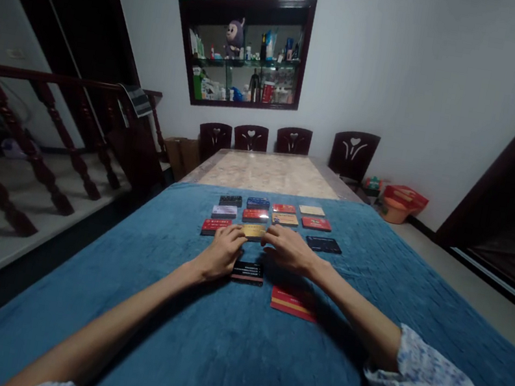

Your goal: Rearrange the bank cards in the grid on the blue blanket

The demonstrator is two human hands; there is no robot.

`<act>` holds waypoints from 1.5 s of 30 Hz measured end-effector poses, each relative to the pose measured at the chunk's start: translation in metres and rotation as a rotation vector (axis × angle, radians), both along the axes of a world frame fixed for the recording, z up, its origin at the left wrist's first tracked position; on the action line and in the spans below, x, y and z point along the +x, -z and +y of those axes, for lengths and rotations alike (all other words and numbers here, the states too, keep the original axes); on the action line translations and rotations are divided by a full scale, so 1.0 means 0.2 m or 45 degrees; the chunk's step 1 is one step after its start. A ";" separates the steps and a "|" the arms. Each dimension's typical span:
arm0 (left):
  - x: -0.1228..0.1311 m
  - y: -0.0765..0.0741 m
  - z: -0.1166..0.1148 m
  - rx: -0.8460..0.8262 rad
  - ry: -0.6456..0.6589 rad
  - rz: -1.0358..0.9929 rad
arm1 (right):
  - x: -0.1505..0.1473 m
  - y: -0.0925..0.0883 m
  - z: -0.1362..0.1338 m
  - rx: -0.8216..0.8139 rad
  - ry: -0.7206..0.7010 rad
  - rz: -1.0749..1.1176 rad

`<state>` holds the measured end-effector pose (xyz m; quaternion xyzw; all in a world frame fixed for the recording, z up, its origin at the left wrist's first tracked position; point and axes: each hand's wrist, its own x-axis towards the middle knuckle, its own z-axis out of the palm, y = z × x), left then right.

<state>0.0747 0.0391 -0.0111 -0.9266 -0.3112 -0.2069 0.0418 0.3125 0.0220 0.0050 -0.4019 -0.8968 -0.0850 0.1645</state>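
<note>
Stacks of cards lie in rows on the blue cloth [191, 353]. My left hand [226, 252] reaches the left end of a yellow card stack [254, 231], beside a red stack [216, 226]. At the yellow stack's right end is my right hand [288, 248], its fingers curled. Both hands seem to hold the yellow stack between them. Nearer to me lie a black card stack [248, 272] and a red card with a gold stripe [293, 303]. A dark card [324, 244] lies right of my right hand.
Behind the front row are more stacks, including a white one [225, 210] and a red one [316, 223]. The table's marbled far part [271, 172] shows beyond the cloth. Chairs [353, 153] stand behind it, with a wooden railing [52, 119] at left.
</note>
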 end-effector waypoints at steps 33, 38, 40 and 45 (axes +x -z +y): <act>-0.14 0.03 -0.29 -0.243 0.079 0.069 | -0.12 0.05 -0.23 -0.303 -0.177 -0.035; -0.17 0.01 -0.30 -0.209 0.110 0.079 | -0.11 0.03 -0.24 -0.307 -0.238 -0.071; -0.17 0.02 -0.29 -0.194 0.117 0.070 | -0.11 0.02 -0.24 -0.315 -0.247 -0.076; -0.18 0.02 -0.30 -0.139 0.155 0.034 | -0.11 0.00 -0.25 -0.321 -0.230 -0.107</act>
